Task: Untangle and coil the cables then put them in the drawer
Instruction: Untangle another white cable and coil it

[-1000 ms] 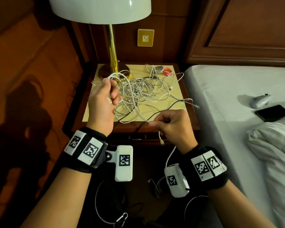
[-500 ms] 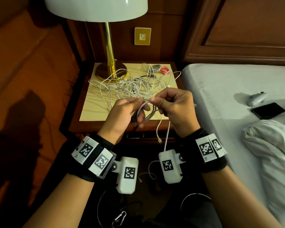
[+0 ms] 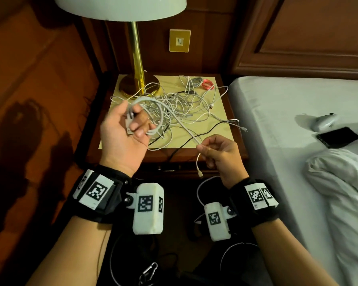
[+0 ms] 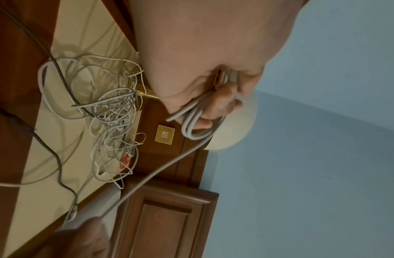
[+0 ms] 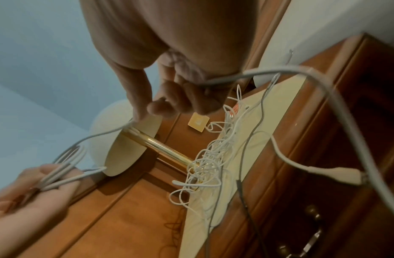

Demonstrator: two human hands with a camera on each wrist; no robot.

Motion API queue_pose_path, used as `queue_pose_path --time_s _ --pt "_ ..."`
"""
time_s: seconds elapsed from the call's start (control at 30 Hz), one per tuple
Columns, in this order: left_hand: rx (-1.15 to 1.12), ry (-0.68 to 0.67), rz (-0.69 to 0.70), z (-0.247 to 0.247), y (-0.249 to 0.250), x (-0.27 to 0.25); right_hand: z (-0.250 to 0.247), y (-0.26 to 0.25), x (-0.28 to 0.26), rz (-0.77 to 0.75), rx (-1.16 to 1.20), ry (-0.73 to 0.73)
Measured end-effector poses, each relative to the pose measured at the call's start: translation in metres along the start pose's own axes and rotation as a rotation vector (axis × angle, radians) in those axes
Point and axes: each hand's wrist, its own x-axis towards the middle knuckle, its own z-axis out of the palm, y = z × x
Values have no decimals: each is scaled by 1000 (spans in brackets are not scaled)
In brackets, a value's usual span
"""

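Note:
My left hand (image 3: 130, 124) is raised palm up over the nightstand's left half and grips several loops of a white cable (image 3: 153, 118), with its plug under the thumb (image 4: 222, 78). The same cable runs down to my right hand (image 3: 213, 149), which pinches it near the free end; the connector (image 3: 199, 174) dangles below, in front of the closed drawer (image 3: 174, 169). A tangle of white cables (image 3: 186, 104) and a black cable (image 3: 194, 137) lies on the nightstand (image 3: 225, 120). In the right wrist view the cable (image 5: 103, 134) leaves my fingertips toward the left hand (image 5: 37, 188).
A brass lamp (image 3: 137, 58) stands at the nightstand's back left. A small red cable coil (image 3: 207, 85) and a grey one lie at the back right. The bed (image 3: 298, 162) at the right carries a black phone (image 3: 338, 137) and a white device (image 3: 324, 121).
The hands, together over the front edge half a second ago, have drawn apart. The left hand rose and turned palm up with the loops; the right hand slid down toward the cable's end.

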Motion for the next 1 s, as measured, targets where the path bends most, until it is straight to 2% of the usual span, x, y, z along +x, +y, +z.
queue_pose_path --time_s 0.07,0.13,0.23,0.3,0.4,0.57,0.67,0.8,0.87,1.0 --pt "-64 44 69 -1 2 1 -2 2 -2 -7 -74 19" --pt "-12 111 129 0 0 2 0 -1 -6 -20 -148 0" --pt "237 205 161 3 -10 3 10 -13 -19 -74 -411 -130" --pt "482 214 176 2 -17 4 20 -26 -30 -109 -549 -262" --pt "708 131 133 1 -24 6 29 -43 -34 -160 -472 -357" --pt "666 44 -32 9 -39 -6 31 -54 -19 -242 -270 -222" --pt "568 -37 -113 12 -42 -14 29 -52 -8 -261 -158 -77" --pt "550 -87 -177 14 -43 -19 27 -46 1 -321 -130 96" --pt "511 -98 -200 17 -43 -21 28 -44 2 -324 -104 132" --pt "243 -52 -199 17 -37 -17 30 -31 2 -276 10 136"
